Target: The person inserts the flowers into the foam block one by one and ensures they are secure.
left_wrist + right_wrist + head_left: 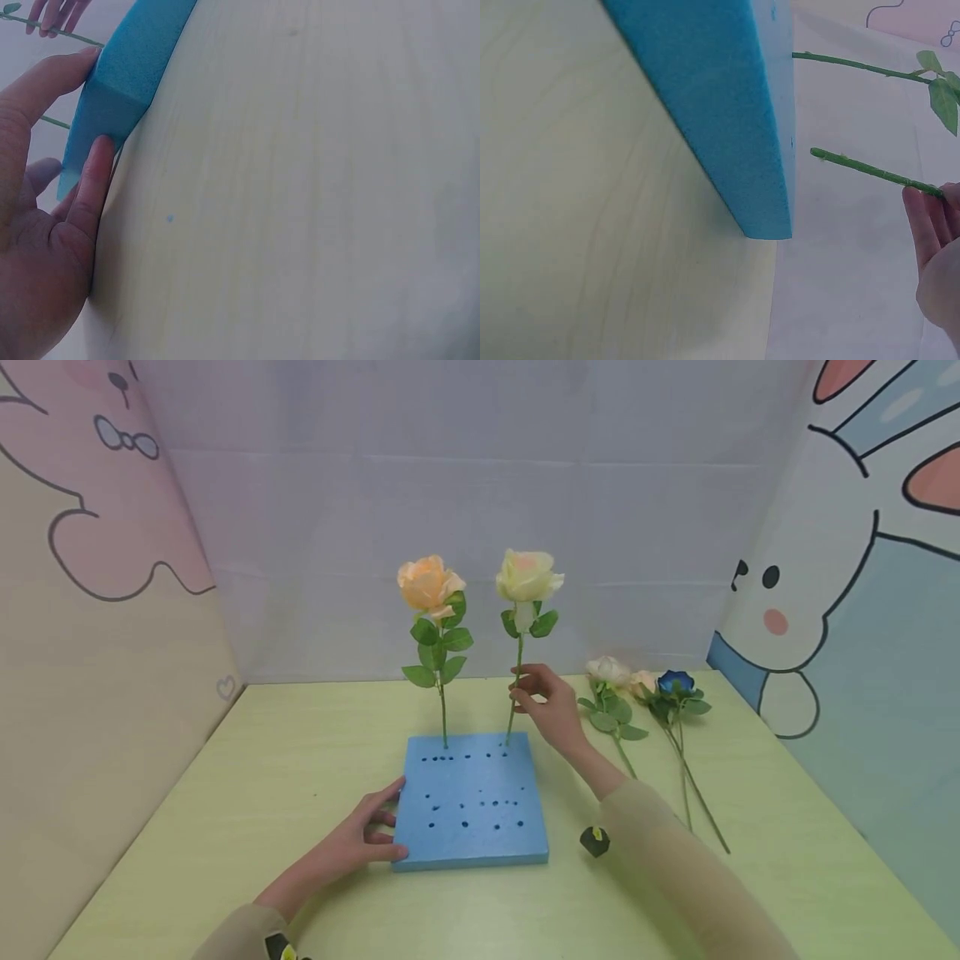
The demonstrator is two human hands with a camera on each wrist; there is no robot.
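Note:
My right hand (551,702) pinches the stem of a pale cream rose (528,577), held upright above the far right part of a blue foam board (487,839). In the right wrist view, the lower end of the green stem (862,166) hangs a small gap off the board's top face. My left hand (360,835) grips the board's left edge near its front corner, with the thumb on the upper edge and a finger against the side in the left wrist view. A peach rose (429,585) stands upright in the board's far left part.
Several holes dot the board's top. To the right on the pale table (780,810) lie a white rose (607,670), a blue rose (675,682) and a peach bloom (642,682) between them. A light cloth wall (480,502) rises behind the table.

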